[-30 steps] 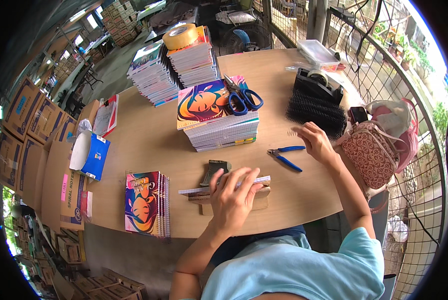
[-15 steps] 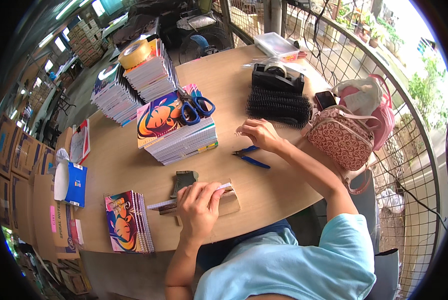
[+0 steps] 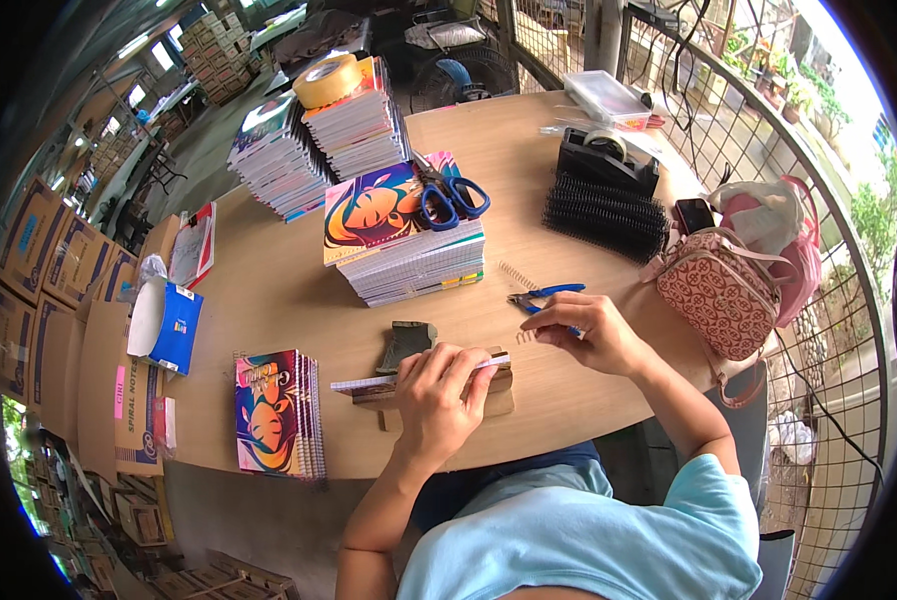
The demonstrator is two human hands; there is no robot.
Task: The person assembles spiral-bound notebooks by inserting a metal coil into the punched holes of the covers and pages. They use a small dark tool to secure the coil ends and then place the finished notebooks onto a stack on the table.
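Note:
My left hand (image 3: 444, 400) is closed around a notebook (image 3: 367, 386) standing on edge, its white page edges upward, over a small wooden block (image 3: 499, 400). Fingertips of my right hand (image 3: 591, 335) pinch a short wire spiral (image 3: 525, 338) to the right of the notebook's end. Blue-handled cutting pliers (image 3: 554, 291) lie just beyond that hand, partly covered by its fingers. Another loose spiral (image 3: 517, 276) rests behind the pliers. A dark grey angled piece (image 3: 406, 345) sits beyond my left hand. To the left lies a small pile of spiral notebooks (image 3: 269, 415) with colourful covers.
Blue scissors (image 3: 449, 200) top a tall notebook stack (image 3: 409, 265); tape (image 3: 327, 82) sits on stacks behind. Black spiral coils (image 3: 604, 215) and a tape dispenser (image 3: 609, 160) stand back right, near a patterned bag (image 3: 714, 290). A blue box (image 3: 174, 325) is at the left edge.
My right hand has come nearer and to the right, toward the notebook's end, with a wire spiral in its fingers. My left hand keeps its hold. The whole view has shifted.

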